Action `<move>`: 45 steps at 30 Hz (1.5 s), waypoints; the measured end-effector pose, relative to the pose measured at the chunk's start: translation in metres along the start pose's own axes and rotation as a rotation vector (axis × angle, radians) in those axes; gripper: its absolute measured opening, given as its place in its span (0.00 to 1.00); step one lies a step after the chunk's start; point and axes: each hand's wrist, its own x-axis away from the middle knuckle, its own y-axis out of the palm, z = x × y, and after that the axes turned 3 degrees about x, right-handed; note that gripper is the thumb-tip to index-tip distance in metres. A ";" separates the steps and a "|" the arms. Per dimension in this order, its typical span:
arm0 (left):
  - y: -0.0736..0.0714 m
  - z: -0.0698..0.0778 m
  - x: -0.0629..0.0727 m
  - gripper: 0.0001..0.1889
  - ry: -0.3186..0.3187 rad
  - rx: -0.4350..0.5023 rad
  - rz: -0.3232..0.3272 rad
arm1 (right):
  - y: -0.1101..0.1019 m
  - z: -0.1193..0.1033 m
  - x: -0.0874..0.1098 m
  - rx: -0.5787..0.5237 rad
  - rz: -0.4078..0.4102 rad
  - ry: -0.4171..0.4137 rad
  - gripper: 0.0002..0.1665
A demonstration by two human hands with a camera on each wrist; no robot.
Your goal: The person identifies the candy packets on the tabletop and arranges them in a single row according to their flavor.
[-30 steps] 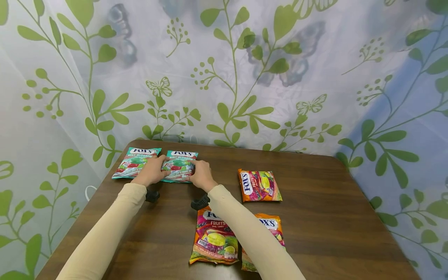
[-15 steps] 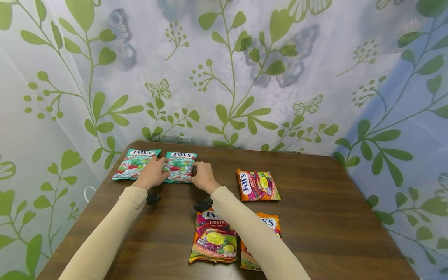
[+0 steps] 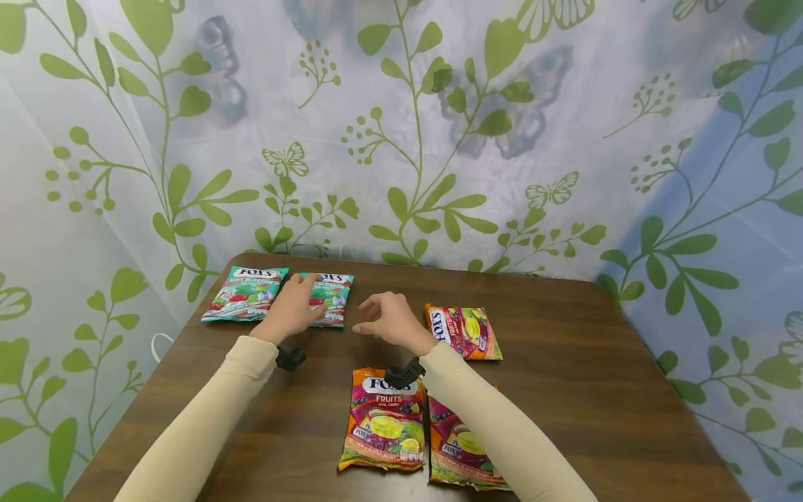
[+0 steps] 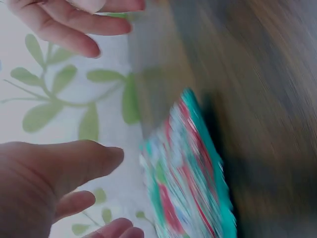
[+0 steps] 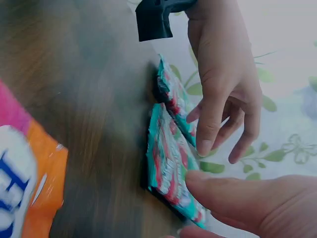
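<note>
The left hand [image 3: 291, 310] is spread above the near-left part of the right-hand teal, glossy, rectangular Fox's Mint Blossom candy bag [image 3: 332, 296], hiding part of its lettering in the head view; the left wrist view, blurred, shows a gap between its extended thumb and a teal bag, its fingers loose and grasping nothing; whether a fingertip grazes the plastic I cannot tell. The right hand [image 3: 390, 319] hangs just right of that bag, its fingers softly bent and released, with bare wood showing between hand and bag in the head view; the right wrist view shows mainly its thumb.

The matching left-hand teal bag [image 3: 241, 293] lies just beside the first, both flat near the far left corner of the dark brown wood-grain table [image 3: 564, 362]; the right wrist view shows the pair from the side.

Only the head view shows all three orange-and-purple Fox's Fruits plastic bags: one turned sideways [image 3: 467, 333] at the right, one upright-lettered [image 3: 384, 429] nearer the person, one beside it [image 3: 459, 446] partly under the right cream sleeve [image 3: 502, 425]; the right wrist view catches one orange corner; behind hangs a pale curtain printed with green leaves [image 3: 401, 139].
</note>
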 end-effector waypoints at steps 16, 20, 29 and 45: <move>0.015 0.064 -0.005 0.27 0.191 0.267 -0.096 | -0.079 0.027 0.074 0.033 0.027 -0.050 0.30; 0.021 0.078 -0.004 0.28 0.187 0.283 -0.163 | -0.094 0.042 0.087 0.106 0.102 -0.009 0.30; 0.035 0.105 -0.005 0.30 0.240 0.341 -0.249 | -0.127 0.082 0.114 -0.020 0.134 0.135 0.30; 0.066 0.124 -0.019 0.34 0.228 0.415 -0.357 | -0.148 0.125 0.132 -0.001 0.187 0.231 0.26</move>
